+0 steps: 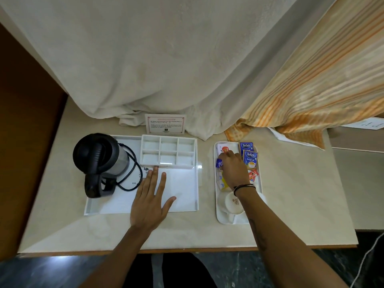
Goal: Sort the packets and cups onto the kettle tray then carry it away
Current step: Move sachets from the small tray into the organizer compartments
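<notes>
The right hand point(232, 169) curls over the packets point(248, 156) at the far end of the small tray point(218, 217), fingers pinching at one; whether it is held, I cannot tell. The organizer point(168, 151) lies to its left, on the far edge of the kettle tray point(182, 194), where the left hand point(150, 201) rests flat and empty. A cup point(232, 203) sits at the small tray's near end.

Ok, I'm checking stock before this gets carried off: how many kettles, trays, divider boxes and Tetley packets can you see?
Kettle: 1
Trays: 2
Divider box: 1
Tetley packets: 2
Total: 6
</notes>
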